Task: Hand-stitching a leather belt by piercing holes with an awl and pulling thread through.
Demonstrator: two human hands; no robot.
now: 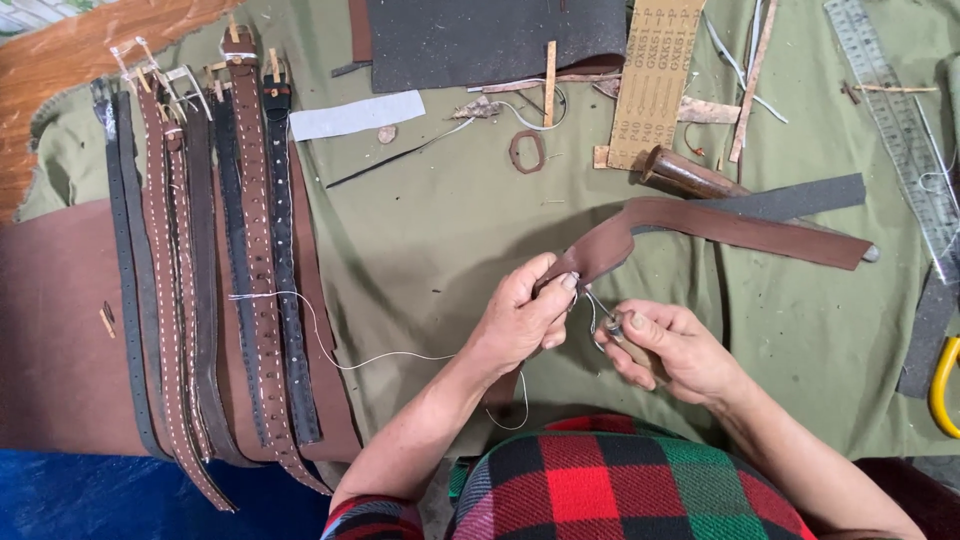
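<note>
My left hand [520, 318] pinches the near end of a long brown leather strap [740, 225] that runs off to the right over the green cloth [440, 230]. My right hand [668, 345] sits just right of it, closed on a small tool with a metal tip [612, 325] and a wooden handle, pointed at the strap's end. A white thread [330, 355] trails from between my hands leftwards across the cloth onto the belts.
Several finished belts [210, 280] with buckles lie side by side at the left on a brown leather sheet [60, 320]. Behind are a dark leather sheet [490, 40], a sandpaper strip [655, 75], a leather ring [527, 151], a clear ruler [900, 120] and a yellow handle [942, 390].
</note>
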